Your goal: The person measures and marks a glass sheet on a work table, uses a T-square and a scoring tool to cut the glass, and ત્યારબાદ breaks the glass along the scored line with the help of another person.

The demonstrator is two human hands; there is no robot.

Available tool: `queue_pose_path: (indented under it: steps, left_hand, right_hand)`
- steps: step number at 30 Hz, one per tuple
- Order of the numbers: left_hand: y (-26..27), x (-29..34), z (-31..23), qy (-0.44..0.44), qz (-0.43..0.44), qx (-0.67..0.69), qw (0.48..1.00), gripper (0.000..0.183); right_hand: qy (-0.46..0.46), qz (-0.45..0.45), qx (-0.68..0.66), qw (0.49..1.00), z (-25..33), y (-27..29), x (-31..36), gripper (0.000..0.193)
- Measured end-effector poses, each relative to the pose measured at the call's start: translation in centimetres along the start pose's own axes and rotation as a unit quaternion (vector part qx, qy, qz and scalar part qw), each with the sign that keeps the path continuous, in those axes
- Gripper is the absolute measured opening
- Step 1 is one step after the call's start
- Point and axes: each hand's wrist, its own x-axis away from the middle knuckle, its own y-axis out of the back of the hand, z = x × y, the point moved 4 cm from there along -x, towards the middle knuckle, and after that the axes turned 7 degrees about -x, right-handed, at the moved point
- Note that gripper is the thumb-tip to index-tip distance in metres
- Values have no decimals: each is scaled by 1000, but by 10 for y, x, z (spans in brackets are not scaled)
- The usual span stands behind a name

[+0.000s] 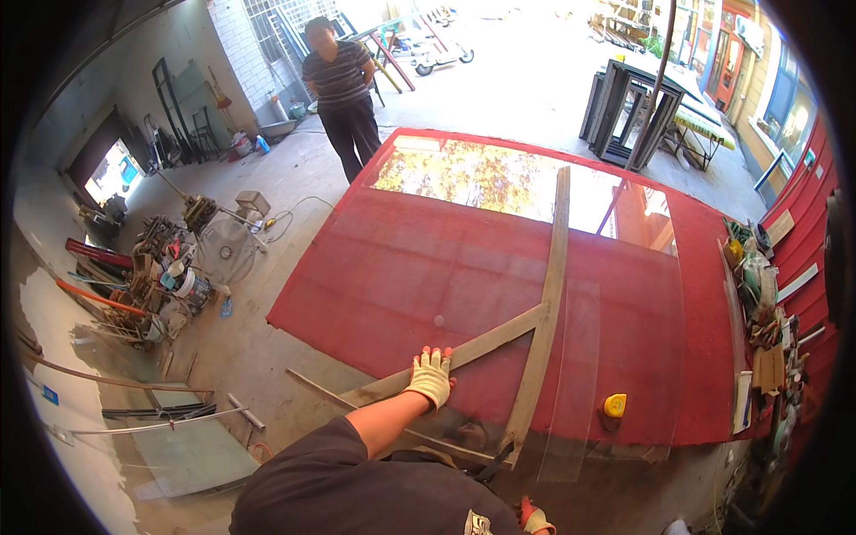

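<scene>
My left hand, in a pale yellow work glove with bare fingertips, presses flat on the slanted arm of a large wooden T-square. The square's long wooden blade runs away from me across a clear glass sheet, which lies on a red-covered table and reflects trees at its far end. A narrow glass strip lies right of the blade. Beyond it sits a yellow tape measure. Low at the bottom edge, my gloved right hand shows only partly, its fingers mostly hidden.
A person stands beyond the table's far left corner. Dark frames stand behind it at the right. Tools and clutter line the right edge. On the left floor are a fan, a bucket and glass panes.
</scene>
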Motion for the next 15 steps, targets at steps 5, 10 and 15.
queue_pose_path:
  steps: [5, 10, 15]
  left_hand:
    - [-11, 5, -6, 2, 8, -16, 1000, 85]
    - [-13, 10, 2, 29, 43, -20, 998, 86]
    - [12, -8, -30, -8, 33, -30, 999, 85]
  right_hand:
    - [11, 3, 1, 1000, -18, 13, 20, 69]
    - [16, 38, 15, 999, -39, 17, -15, 69]
    - [33, 53, 31, 998, -98, 67, -106, 76]
